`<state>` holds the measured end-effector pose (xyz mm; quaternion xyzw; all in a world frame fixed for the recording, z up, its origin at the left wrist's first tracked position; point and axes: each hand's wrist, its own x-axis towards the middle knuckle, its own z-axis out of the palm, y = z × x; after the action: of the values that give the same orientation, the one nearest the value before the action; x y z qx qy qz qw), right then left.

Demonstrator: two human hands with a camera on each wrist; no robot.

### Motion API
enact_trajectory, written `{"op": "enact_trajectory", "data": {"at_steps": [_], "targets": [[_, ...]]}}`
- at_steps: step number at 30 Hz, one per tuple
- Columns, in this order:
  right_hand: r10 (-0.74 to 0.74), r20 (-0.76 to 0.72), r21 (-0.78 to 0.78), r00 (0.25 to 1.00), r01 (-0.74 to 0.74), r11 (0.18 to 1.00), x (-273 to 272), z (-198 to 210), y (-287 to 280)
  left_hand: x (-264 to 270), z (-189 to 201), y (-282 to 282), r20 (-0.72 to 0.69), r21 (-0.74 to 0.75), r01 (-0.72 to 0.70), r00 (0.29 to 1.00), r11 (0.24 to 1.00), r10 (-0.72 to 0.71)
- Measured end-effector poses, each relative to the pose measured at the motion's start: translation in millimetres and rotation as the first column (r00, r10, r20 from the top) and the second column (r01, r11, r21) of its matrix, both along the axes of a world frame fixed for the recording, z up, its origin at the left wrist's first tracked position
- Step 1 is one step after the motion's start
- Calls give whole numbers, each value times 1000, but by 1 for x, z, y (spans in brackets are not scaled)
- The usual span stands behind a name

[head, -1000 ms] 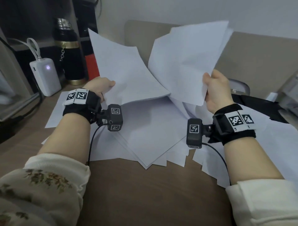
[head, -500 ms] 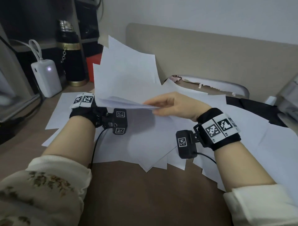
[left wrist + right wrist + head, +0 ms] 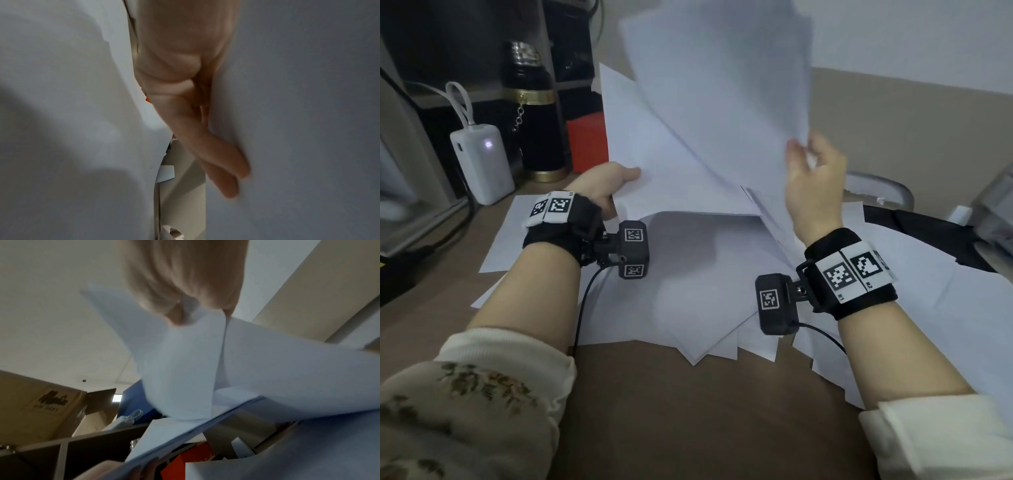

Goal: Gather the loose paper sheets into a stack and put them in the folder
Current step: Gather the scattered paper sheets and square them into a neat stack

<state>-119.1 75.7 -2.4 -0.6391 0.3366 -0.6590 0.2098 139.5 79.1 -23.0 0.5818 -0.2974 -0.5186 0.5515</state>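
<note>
Left hand (image 3: 602,185) clamped on the lower left edge of the raised sheets (image 3: 705,137), thumb in front, fingers (image 3: 222,162) flat behind. Stood nearly upright above the worktop (image 3: 688,411), long axis pointing up. Right hand (image 3: 811,178) apparently pinched on their right edge, blurred. More loose paper (image 3: 688,291) spread flat beneath.

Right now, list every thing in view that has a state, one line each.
Held sheets: raised off the desk, uneven, not squared.
Loose sheets: spread flat on the desk, overlapping.
Left hand: grips the held sheets' left edge.
Right hand: pinches their right edge.
Power bank: upright, light on.
Flask: upright, capped.
</note>
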Motion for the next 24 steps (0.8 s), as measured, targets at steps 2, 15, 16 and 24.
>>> {"op": "enact_trajectory", "data": {"at_steps": [2,15,16,24], "targets": [[-90,128,-52,988,97,994,-3,2,-1,-1,-2,-1,25,-38,-11,1000,999,12],[-182,461,-99,868,255,962,-12,4,-3,2,-4,-9,63,-165,-151,985,975,163],[-171,458,-107,872,245,964,-11,5,-3,1,-6,-11,97,-149,-132,984,980,148],[105,-67,24,992,-103,994,-12,-7,-11,-22,-12,-6,22,22,41,999,999,-42]]}}
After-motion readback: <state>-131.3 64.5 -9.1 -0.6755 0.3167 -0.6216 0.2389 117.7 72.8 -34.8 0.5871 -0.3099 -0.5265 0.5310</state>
